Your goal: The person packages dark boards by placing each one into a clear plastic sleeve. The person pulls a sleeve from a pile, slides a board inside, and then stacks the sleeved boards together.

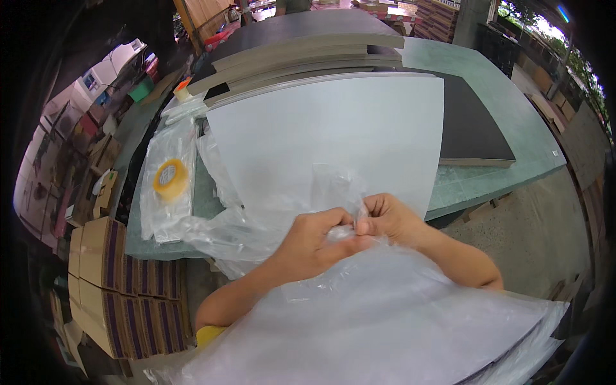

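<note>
Both my hands meet over the near edge of a large white panel (pixel 333 122), pinching clear plastic film (pixel 340 183) between their fingertips. My left hand (pixel 321 234) is closed on the bunched film, its thumb toward the right. Close beside it, my right hand (pixel 388 218) also grips the film with thumb and curled fingers. More of the film spreads left across the table edge. A broad white sheet in clear plastic (pixel 385 321) lies nearest me, under my forearms. Exactly where the film pieces join is hidden by my fingers.
A roll of yellowish tape (pixel 170 179) rests on folded plastic bags (pixel 154 215) at the left of the green table (pixel 494 186). Dark boards (pixel 475 122) are stacked behind the white panel. Cardboard boxes (pixel 96 256) stand at lower left. Another tape roll (pixel 182 93) sits farther back.
</note>
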The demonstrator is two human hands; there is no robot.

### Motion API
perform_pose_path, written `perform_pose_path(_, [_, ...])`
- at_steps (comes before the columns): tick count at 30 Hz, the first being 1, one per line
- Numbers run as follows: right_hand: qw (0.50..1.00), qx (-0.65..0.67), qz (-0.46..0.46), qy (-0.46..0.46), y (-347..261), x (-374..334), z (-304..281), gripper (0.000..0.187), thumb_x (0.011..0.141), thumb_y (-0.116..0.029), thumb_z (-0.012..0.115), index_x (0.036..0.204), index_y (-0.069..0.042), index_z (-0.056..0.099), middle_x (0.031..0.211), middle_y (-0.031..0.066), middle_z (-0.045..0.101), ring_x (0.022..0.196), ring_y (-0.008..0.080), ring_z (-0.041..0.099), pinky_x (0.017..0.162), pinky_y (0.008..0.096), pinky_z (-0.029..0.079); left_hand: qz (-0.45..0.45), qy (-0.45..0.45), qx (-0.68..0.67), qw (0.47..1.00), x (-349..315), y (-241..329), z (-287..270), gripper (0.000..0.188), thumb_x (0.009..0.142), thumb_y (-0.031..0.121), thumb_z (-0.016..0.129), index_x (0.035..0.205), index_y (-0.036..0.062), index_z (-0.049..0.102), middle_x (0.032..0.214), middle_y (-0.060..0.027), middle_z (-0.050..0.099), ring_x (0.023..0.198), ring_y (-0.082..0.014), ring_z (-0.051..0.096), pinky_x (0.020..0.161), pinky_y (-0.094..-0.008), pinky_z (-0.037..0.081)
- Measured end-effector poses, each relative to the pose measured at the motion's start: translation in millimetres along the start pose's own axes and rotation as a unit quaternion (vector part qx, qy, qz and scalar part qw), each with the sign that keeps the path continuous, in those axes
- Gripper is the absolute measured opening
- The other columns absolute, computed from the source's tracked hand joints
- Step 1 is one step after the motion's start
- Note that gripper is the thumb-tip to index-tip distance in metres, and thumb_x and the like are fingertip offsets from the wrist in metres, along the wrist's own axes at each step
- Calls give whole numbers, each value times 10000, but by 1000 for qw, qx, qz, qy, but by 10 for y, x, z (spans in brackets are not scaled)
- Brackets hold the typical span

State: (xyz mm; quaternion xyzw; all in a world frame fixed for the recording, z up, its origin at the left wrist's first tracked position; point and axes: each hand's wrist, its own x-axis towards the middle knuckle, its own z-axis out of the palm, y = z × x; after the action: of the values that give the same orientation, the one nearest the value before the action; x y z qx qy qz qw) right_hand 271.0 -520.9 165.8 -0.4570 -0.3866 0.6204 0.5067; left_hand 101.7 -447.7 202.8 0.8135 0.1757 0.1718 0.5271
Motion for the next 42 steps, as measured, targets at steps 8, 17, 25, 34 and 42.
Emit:
perform_pose_path(8, [948, 275, -159, -19, -118, -384, -505, 201, 850, -207, 539, 688, -90, 514, 601, -3, 489, 558, 91, 461, 536, 231, 371, -249, 295, 242, 890, -920, -1243, -1239, 113, 759, 96, 602, 828, 10, 627, 763, -84, 614, 729, -152, 568, 654, -274, 451])
perform_pose_path(17, [938, -57, -341, -27, -385, -287, -7, 146, 780, -172, 633, 818, -46, 572, 976, 76, 517, 863, 139, 503, 778, 294, 393, 70, -30, 227, 971, -297, -224, 150, 243, 755, 192, 643, 913, 43, 534, 757, -101, 587, 667, -260, 570, 577, -322, 450])
perform_pose_path(25, [998, -46, -26, 18, -217, -293, -178, 364, 771, -327, 633, 936, -10, 562, 932, 82, 557, 872, 175, 523, 759, 300, 412, 42, 3, 95, 995, -115, -181, -60, 165, 779, 130, 611, 853, 3, 537, 690, -88, 588, 625, -176, 560, 565, -278, 427])
perform_pose_path(34, [987, -57, -32, -150, -393, -457, -149, 144, 822, -152, 557, 772, -20, 528, 722, 49, 490, 661, 138, 482, 579, 293, 406, 107, -175, -39, 978, -278, -252, -393, 200, 764, 22, 566, 957, -30, 574, 860, -119, 609, 786, -164, 580, 726, -262, 448])
perform_pose_path(42, [887, -226, -63, -398, -290, -490, -1, 227, 825, -202, 578, 731, -8, 508, 691, 50, 505, 671, 157, 493, 572, 290, 391, -9, -332, -372, 867, -223, 2, -674, 224, 784, 65, 576, 995, -10, 563, 771, -145, 610, 677, -202, 599, 618, -302, 489])
